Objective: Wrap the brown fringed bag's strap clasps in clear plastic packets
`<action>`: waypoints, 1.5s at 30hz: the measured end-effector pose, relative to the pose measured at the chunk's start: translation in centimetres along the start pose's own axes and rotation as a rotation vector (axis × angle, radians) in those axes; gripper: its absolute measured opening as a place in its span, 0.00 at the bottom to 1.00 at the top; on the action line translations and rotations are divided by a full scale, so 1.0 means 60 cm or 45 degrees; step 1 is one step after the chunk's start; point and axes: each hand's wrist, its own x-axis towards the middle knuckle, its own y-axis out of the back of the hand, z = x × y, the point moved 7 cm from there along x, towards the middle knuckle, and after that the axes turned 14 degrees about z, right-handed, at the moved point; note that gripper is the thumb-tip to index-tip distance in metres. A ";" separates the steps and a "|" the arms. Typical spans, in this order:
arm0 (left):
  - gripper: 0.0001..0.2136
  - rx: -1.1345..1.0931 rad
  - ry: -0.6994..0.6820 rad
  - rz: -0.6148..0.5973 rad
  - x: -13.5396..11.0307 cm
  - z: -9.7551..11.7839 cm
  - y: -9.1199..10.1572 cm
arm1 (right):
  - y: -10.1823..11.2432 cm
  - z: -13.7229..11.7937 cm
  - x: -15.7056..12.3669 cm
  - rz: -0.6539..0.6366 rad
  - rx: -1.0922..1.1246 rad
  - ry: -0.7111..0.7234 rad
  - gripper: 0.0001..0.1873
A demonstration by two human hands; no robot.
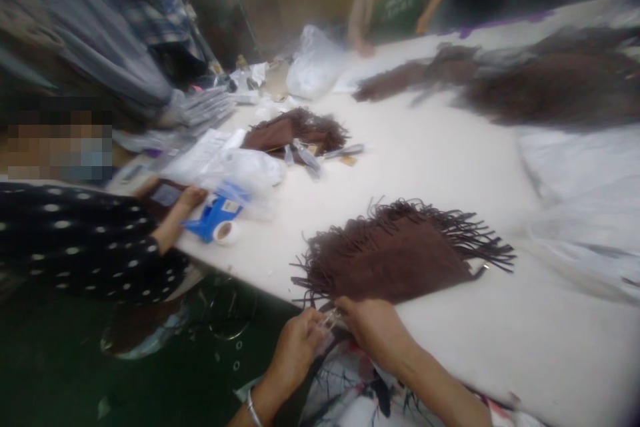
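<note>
A dark brown fringed bag (395, 260) lies flat on the white table, its fringe spread along the far and side edges. At its near left corner, by the table edge, both hands come together. My left hand (297, 347), with a silver bangle on the wrist, is closed in a pinch on a small shiny metal clasp (331, 317). Just right of it, my right hand (375, 332) pinches the other side of the clasp, close against the bag. A dark strap hangs below the fingers. The fingertips are blurred and partly hide the clasp.
On the left, a co-worker in a dotted sleeve (75, 240) handles a brown piece near a blue tape dispenser (213, 217). Another fringed bag (280, 133) lies farther back beside plastic bags (245, 167). More brown pieces (550, 80) and clear plastic (590, 213) are on the right.
</note>
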 end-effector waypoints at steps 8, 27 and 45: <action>0.07 -0.032 -0.031 0.078 0.009 0.006 -0.020 | -0.014 0.022 0.000 0.050 0.330 -0.094 0.10; 0.09 -0.135 0.130 0.092 0.039 0.026 -0.057 | -0.004 0.033 -0.012 0.026 0.530 -0.017 0.19; 0.10 -0.026 0.065 0.035 0.052 0.023 -0.066 | -0.027 -0.007 -0.042 0.159 0.050 0.320 0.11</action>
